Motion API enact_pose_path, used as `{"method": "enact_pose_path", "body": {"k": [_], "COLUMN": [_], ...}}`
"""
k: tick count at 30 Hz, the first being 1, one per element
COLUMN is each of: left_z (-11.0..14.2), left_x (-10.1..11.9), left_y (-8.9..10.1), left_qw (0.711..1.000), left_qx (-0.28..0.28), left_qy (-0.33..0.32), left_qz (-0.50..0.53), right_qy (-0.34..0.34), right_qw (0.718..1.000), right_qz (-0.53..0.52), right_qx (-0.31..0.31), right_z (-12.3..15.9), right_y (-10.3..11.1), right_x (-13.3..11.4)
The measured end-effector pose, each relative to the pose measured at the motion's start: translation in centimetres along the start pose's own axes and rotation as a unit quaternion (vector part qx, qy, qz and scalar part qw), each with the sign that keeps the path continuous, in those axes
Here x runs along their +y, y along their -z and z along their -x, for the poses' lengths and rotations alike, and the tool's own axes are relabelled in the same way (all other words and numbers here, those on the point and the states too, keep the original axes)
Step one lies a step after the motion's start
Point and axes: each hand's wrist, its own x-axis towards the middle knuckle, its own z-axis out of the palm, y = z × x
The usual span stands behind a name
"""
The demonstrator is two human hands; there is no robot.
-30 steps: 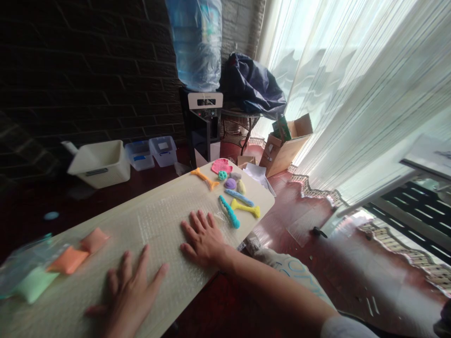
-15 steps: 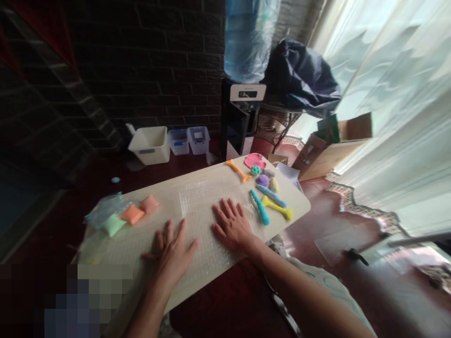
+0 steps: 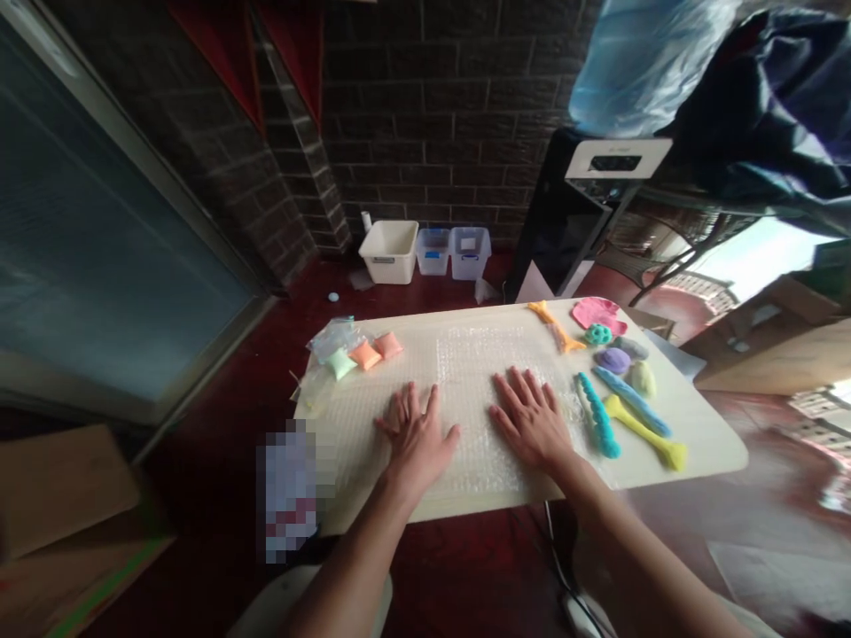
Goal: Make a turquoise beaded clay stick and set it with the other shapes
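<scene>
Both palms rest on a sheet of bubble wrap point(image 3: 475, 390) spread over a pale table point(image 3: 698, 416). My left hand point(image 3: 416, 434) has its fingers spread and grasps nothing. Fingers apart, my right hand point(image 3: 532, 421) lies flat as well. Just right of it is a teal beaded clay strip point(image 3: 598, 415), beside a blue clay stick point(image 3: 633, 400) and a yellow bone-shaped clay piece point(image 3: 644, 432). Beyond my left hand lie small packets, a green one point(image 3: 340, 363), an orange one point(image 3: 365, 355) and a salmon one point(image 3: 388, 346), by a clear plastic bag point(image 3: 336, 337).
At the table's far right are an orange clay piece point(image 3: 557, 328), a pink one point(image 3: 598, 315), a teal ball point(image 3: 598, 334) and a purple lump point(image 3: 612, 360). Behind stand a white bin point(image 3: 391, 257), clear boxes point(image 3: 469, 257) and a water dispenser point(image 3: 558, 213). Cardboard boxes point(image 3: 66, 487) flank the table.
My view has turned left, so the table and hands appear further right. Both hands stay flat on the bubble wrap, and the clay pieces keep their places.
</scene>
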Motion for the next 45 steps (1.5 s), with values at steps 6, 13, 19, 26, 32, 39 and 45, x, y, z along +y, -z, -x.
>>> {"method": "enact_pose_path", "body": {"k": [6,13,19,26,32,39,45], "left_z": [0.6,0.2,-1.5,-2.4,-2.5,-2.5,-0.2], "left_x": [-0.4,-1.3,-2.6,-4.0,-4.3,-3.9,-1.7], "left_y": [1.1,2.7,3.7,4.8,4.6,4.6,2.9], "left_qw": [1.0,0.987,0.971,0.953,0.943,0.938,0.925], "left_qx": [0.018,0.115,0.164,0.21,0.224,0.189,0.161], "left_qy": [-0.016,-0.048,-0.03,0.013,-0.002,-0.017,-0.217], "left_qz": [0.014,0.099,0.173,0.217,0.245,0.291,0.267], "right_qy": [0.01,0.064,0.141,0.187,0.186,0.13,0.044], "right_qw": [0.999,0.978,0.975,0.976,0.978,0.976,0.891], "right_qz": [-0.016,-0.156,-0.165,-0.103,-0.085,-0.171,-0.448], "right_qx": [0.034,0.121,0.04,-0.033,-0.035,0.018,-0.062], "right_z": [-0.5,-3.1,-10.2,-16.6,-16.6,-13.5,-3.5], "right_y": [0.0,3.4,4.7,3.0,2.6,6.0,10.6], "right_x": [0.5,-5.4,-13.9,-17.0,-16.9,-14.3,-7.4]}}
